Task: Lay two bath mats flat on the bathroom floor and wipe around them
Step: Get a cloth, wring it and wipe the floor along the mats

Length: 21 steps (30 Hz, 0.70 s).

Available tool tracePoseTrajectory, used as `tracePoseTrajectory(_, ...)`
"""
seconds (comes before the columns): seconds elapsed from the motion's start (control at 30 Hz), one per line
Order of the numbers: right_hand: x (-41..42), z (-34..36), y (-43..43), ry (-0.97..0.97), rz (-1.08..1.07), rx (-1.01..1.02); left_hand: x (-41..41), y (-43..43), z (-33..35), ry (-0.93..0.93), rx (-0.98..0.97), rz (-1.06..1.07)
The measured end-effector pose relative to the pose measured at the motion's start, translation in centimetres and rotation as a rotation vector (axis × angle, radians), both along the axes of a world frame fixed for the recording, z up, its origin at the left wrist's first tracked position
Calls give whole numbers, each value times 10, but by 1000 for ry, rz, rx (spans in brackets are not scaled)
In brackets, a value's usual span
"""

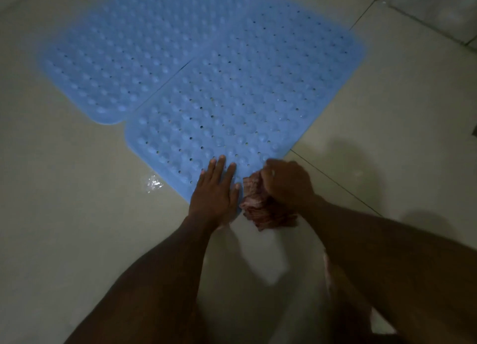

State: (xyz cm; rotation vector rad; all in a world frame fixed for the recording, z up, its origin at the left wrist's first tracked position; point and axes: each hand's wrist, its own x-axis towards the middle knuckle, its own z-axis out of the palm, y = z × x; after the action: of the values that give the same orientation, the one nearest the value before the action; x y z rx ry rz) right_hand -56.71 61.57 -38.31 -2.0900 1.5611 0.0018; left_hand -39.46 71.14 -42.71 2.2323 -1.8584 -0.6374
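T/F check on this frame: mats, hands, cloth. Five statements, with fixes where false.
1. Two blue mats, the near mat and the far mat, lie on the tiled floor. True.
2. The left hand grips the cloth. False: it lies flat, fingers straight, on the near mat's corner. The right hand grips the cloth.
3. The two mats lie far apart. False: they lie edge to edge, with no floor showing along the seam.
4. The cloth is reddish, bunched, at the near mat's near corner. True.
5. A shiny wet spot shows on the floor left of the left hand. True.
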Motion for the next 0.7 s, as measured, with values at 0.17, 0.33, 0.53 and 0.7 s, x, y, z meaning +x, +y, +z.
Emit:
tracePoseTrajectory(0.17, 13, -1, -63, -81, 9, -257, -32, -1, 2, -23, -36, -86)
tracePoseTrajectory(0.33, 29, -20, -79, -2, 219, -171, -62, 9, -14, -221, -82, -216)
tracePoseTrajectory(0.53, 45, -37, -53, 26, 211, -193, -34, 66, -20, -288, -197, -224)
tracePoseTrajectory(0.7, 85, -36, -16, -58, 311, -263, -5, 105, -11, -343, -164, -178)
